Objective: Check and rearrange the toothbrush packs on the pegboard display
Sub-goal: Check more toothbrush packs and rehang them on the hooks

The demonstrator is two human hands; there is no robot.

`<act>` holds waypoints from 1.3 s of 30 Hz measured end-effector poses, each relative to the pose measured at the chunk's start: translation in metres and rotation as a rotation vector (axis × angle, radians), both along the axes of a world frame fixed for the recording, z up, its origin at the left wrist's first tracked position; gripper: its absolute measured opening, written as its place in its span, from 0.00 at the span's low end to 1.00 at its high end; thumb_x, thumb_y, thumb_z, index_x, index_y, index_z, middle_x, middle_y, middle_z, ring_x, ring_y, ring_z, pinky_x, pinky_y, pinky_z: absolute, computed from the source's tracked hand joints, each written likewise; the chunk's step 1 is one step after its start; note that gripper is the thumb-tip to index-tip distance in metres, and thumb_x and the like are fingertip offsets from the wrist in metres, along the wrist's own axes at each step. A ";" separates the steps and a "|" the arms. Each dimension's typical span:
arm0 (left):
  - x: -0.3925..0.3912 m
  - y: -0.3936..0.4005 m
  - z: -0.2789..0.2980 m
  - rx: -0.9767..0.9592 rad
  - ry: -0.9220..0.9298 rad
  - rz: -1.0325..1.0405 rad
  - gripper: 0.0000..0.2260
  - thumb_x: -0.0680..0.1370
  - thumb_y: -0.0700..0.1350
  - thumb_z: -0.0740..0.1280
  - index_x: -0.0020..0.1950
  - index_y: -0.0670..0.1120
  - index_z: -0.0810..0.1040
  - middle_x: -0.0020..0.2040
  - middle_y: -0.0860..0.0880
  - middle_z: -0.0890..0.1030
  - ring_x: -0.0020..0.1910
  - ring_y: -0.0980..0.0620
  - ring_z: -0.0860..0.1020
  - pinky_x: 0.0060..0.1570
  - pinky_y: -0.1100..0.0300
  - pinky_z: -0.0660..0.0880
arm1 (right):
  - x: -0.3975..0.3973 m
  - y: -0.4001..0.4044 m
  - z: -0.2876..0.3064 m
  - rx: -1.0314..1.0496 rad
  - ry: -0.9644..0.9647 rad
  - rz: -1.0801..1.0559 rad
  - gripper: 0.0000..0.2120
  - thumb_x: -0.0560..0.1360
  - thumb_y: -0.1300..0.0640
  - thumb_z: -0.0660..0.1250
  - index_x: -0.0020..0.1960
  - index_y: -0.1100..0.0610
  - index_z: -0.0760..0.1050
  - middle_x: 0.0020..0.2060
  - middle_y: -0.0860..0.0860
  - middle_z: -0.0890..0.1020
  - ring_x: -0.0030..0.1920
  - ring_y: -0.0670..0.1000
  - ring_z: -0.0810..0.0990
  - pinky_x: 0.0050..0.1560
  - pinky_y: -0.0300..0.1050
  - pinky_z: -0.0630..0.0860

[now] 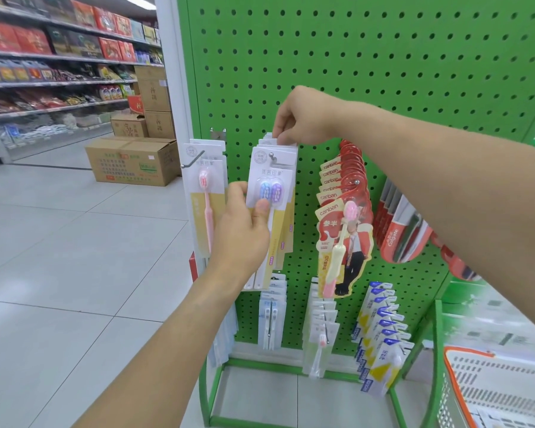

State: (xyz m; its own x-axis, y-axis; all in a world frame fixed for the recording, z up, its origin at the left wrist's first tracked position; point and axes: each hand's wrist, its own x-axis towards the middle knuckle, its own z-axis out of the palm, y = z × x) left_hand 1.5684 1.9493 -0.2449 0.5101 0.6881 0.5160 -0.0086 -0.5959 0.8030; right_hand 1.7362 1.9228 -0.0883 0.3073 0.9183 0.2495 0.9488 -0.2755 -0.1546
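- You are in the checking step: your left hand [244,230] holds the front two-brush pack [267,193] on the middle hook [272,157], with the thumb pressed on the blister and the other fingers behind the card.
- Your right hand [303,118] reaches over the top of the same row, and its fingers pinch the upper edges of the packs behind [286,143].
- The row hangs on the green pegboard [383,72], at middle height, between the pink-brush packs [206,196] on the left hook and the red canban packs [343,230] on the right.
- I judge that the next move needs a careful slide along the hook, so that the hanging holes do not tear and no card falls off.
- The canban packs hang tilted and just beside your right forearm; they may be pushed.
- Lower rows of packs [272,316] hang under your hands, and Colgate packs [402,230] hang farther right.
- Cardboard boxes [130,162] stand on the floor [74,242] to the left; a white basket [501,393] is at lower right.
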 end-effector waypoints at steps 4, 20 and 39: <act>0.000 0.000 -0.001 0.030 0.013 0.003 0.03 0.85 0.45 0.60 0.57 0.50 0.67 0.40 0.59 0.77 0.43 0.50 0.81 0.56 0.44 0.76 | -0.001 0.001 0.001 -0.013 0.047 -0.044 0.03 0.77 0.61 0.70 0.49 0.57 0.82 0.38 0.46 0.82 0.37 0.45 0.80 0.36 0.36 0.74; 0.000 0.001 -0.003 0.094 -0.109 0.125 0.17 0.81 0.47 0.66 0.68 0.44 0.69 0.59 0.50 0.73 0.58 0.51 0.73 0.59 0.55 0.74 | -0.011 0.002 -0.002 0.013 0.029 0.106 0.02 0.79 0.61 0.70 0.48 0.56 0.81 0.33 0.46 0.79 0.26 0.36 0.72 0.30 0.27 0.69; -0.070 -0.001 -0.030 0.179 -0.343 0.218 0.09 0.84 0.49 0.62 0.47 0.50 0.78 0.39 0.48 0.78 0.39 0.53 0.76 0.39 0.58 0.73 | -0.103 -0.037 -0.053 0.356 -0.160 0.631 0.07 0.76 0.61 0.67 0.49 0.62 0.82 0.42 0.53 0.84 0.45 0.51 0.75 0.47 0.39 0.69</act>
